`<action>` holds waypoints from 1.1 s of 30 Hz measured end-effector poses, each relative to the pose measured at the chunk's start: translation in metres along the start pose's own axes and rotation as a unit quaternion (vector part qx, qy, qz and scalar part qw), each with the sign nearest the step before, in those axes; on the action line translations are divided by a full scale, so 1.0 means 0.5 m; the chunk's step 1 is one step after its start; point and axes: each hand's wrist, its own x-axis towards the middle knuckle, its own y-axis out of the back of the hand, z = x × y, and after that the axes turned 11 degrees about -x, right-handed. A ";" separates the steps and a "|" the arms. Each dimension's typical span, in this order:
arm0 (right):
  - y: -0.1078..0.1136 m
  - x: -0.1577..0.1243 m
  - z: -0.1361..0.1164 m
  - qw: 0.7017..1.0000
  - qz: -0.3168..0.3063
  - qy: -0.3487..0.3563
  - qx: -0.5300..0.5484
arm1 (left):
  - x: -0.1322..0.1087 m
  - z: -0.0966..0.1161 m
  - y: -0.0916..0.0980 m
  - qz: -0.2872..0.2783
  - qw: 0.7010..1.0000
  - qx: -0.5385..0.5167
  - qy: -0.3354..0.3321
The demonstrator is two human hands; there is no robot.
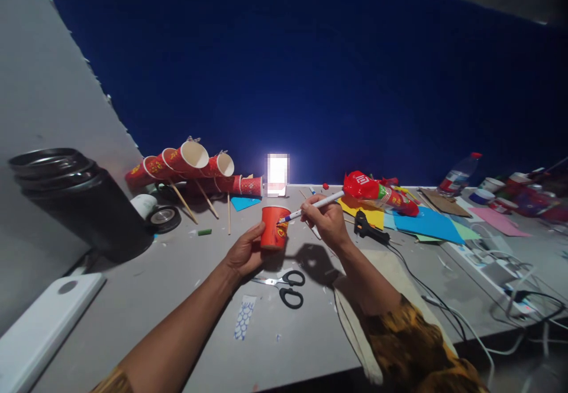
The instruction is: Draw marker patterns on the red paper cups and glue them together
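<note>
My left hand (243, 254) is wrapped round a red paper cup (274, 228), holding it upside down just above the grey table (186, 298). My right hand (326, 220) pinches a white pen (310, 206) whose tip touches the cup's side near its upper rim. Black-handled scissors (284, 284) lie on the table just below both hands, beside a small patterned paper strip (245, 317).
A row of joined red cups on sticks (190, 168) stands at the back left, next to a black cylinder (75, 203). A glue gun (369, 228), coloured paper sheets (426, 222), a red bag (377, 192), a bottle (459, 174) and cables (497, 286) fill the right.
</note>
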 end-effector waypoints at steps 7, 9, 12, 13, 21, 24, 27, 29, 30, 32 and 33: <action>0.002 -0.004 -0.009 0.998 0.034 0.015 -0.046 | -0.001 0.000 0.001 0.003 1.000 0.018 -0.015; 0.004 -0.003 -0.008 0.999 0.028 0.019 -0.040 | -0.001 0.001 0.002 0.002 1.000 0.021 -0.018; 0.003 -0.003 -0.005 0.999 -0.033 0.019 -0.039 | -0.001 0.001 0.001 -0.013 1.000 0.018 0.001; 0.002 -0.002 -0.005 0.998 -0.042 0.020 -0.041 | -0.001 0.000 0.000 -0.018 1.000 0.019 0.004; 0.007 0.005 -0.006 0.996 0.078 0.017 -0.048 | -0.007 -0.007 -0.003 -0.041 0.998 0.052 -0.002; 0.005 0.004 -0.001 0.998 0.046 0.007 -0.033 | -0.005 -0.007 0.000 -0.038 0.998 0.052 -0.022; 0.001 0.002 0.004 1.000 0.014 0.003 -0.022 | -0.005 -0.006 0.000 -0.029 0.998 0.050 -0.030; -0.001 0.002 0.005 0.999 0.030 0.004 -0.022 | -0.005 -0.005 -0.001 -0.029 0.998 0.051 -0.025; -0.001 0.002 0.004 0.998 0.049 0.004 -0.025 | -0.005 -0.005 -0.001 -0.030 0.998 0.051 -0.023; -0.001 0.002 0.001 0.996 0.082 0.002 -0.037 | -0.005 -0.006 -0.001 -0.035 0.998 0.054 -0.019; 0.000 0.002 -0.001 0.995 0.086 -0.001 -0.043 | -0.005 -0.006 -0.001 -0.037 0.998 0.056 -0.020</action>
